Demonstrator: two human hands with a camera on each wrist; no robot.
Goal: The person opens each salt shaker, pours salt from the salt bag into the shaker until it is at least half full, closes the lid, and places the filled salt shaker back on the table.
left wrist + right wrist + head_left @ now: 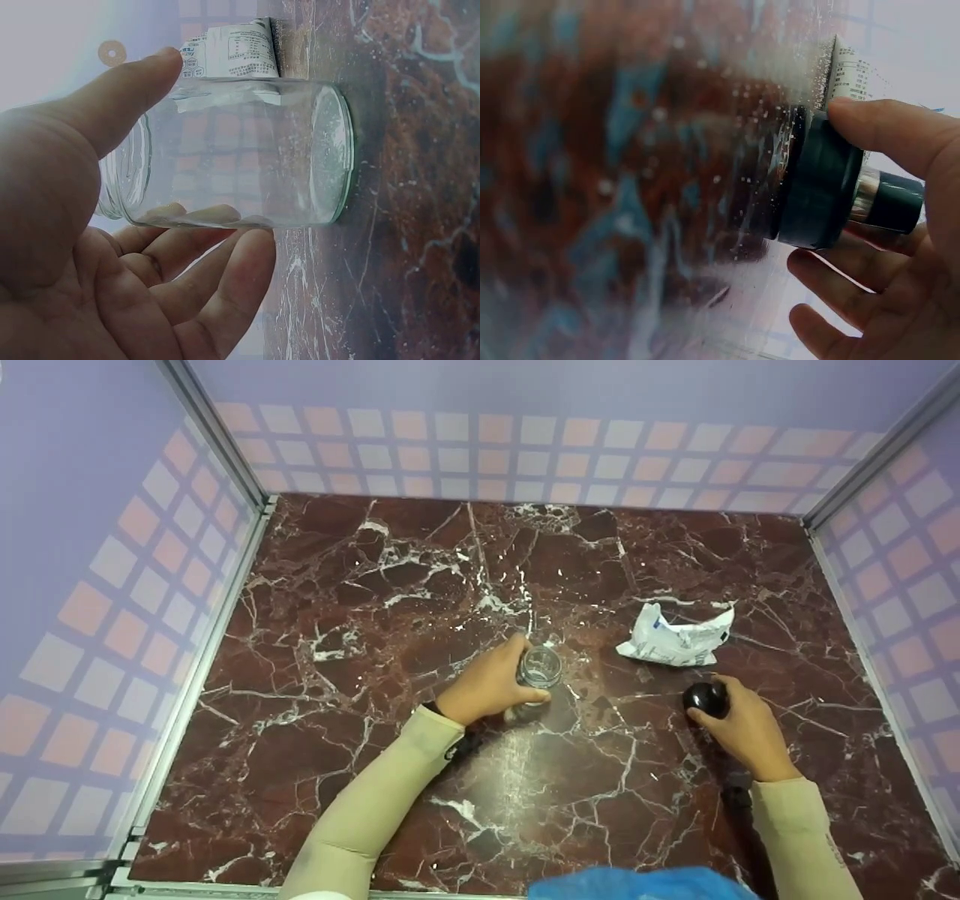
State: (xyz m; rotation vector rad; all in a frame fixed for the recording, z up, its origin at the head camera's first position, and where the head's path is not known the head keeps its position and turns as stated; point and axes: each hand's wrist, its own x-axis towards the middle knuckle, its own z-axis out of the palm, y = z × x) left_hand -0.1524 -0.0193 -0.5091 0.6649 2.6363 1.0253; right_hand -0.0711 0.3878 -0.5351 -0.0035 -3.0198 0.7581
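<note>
Near the middle of the table, my left hand holds a clear glass jar by its sides, thumb on one side and fingers on the other. The jar stands upright with its mouth uncovered; the left wrist view shows its see-through glass wall between thumb and fingers. Farther right, my right hand grips a round black lid by its rim, down at the table surface. In the right wrist view, the lid has a silver band and a black knob.
A crumpled white printed packet lies just beyond the lid. Small white specks are scattered over the dark red marbled table behind the jar. Tiled-pattern walls enclose the back and sides. Blue material shows at the front edge.
</note>
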